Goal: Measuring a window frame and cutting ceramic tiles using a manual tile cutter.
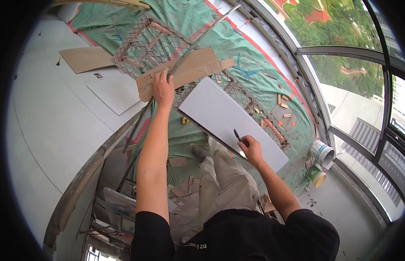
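My left hand (163,89) is closed on a long metal ruler (198,41), which lies at an angle over a brown cardboard strip (198,65). My right hand (251,150) pinches a black marker (236,135) just above a pale rectangular board (222,108). The board rests on a grid-like metal mesh (276,135), to the right of the cardboard. A yellow tape measure (185,120) shows beside the board's left edge.
Green sheeting (254,48) with red tape covers the floor below. Several wood offcuts (283,101) and two buckets (320,152) are on the right, near a large window (341,74). A white floor or ledge (45,113) spans the left, with a tan panel (82,61) on it.
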